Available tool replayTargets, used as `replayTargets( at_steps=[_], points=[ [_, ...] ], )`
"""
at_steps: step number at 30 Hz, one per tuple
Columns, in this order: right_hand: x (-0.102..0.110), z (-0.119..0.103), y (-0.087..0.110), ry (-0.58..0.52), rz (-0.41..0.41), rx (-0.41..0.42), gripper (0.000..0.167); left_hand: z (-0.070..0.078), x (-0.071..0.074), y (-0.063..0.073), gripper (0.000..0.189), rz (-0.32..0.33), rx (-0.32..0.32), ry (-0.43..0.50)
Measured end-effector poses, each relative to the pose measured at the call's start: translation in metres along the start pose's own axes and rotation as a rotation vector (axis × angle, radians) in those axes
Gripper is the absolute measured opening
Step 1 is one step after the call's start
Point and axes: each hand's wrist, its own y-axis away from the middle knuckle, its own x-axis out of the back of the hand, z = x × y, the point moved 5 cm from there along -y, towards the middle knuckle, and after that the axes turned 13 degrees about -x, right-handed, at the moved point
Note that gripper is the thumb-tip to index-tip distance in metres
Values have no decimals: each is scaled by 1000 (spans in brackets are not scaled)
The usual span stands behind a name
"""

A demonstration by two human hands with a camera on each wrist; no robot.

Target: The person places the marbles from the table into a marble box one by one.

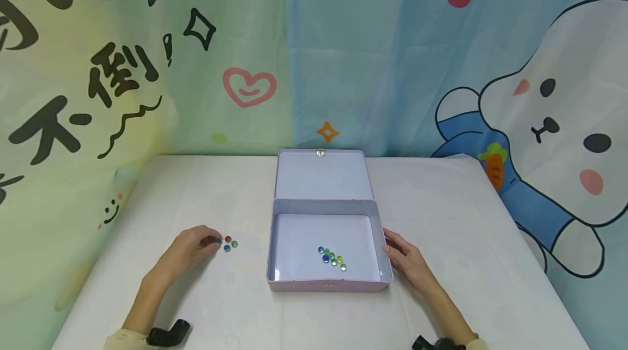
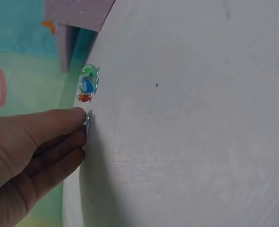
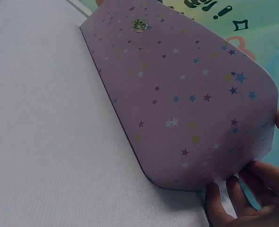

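Note:
My left hand [image 1: 191, 252] pinches a bluish glass marble [image 2: 87, 118] at its fingertips, close to the table surface; the fingers partly hide it. Just beyond it lie a red marble [image 1: 228, 239], a green marble [image 1: 234, 244] and a blue marble [image 1: 227, 248] on the table. A lilac box [image 1: 324, 286] with a star pattern stands in the middle, its lid [image 1: 324, 175] tipped back. Several blue, green and yellowish marbles [image 1: 333, 260] lie on its floor. My right hand [image 1: 409, 260] holds the box's right side, thumb at the rim and fingers against the outer wall.
A white cloth covers the table [image 1: 441, 197]. Behind it hangs a printed curtain [image 1: 343, 55] in green and blue with a white cartoon animal. A metal clasp [image 3: 139, 25] sits on the box's front wall. Black straps [image 1: 168, 333] are on both wrists.

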Motion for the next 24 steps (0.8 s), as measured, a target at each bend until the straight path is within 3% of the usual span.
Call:
replayTargets(
  at_steps=[4,11,15,24],
  points=[
    [-1,1,0,-7,-11,2,56,-1,2,2,16,26,2,6],
    [1,2,-1,14,1,-22,57,7,13,-6,19,97,-101,119],
    [1,2,-1,21,8,-45,58,11,17,-16,16,76,-138,181],
    [2,2,-2,36,16,-55,58,31,16,-42,16,-17,-158,315]
  ],
)
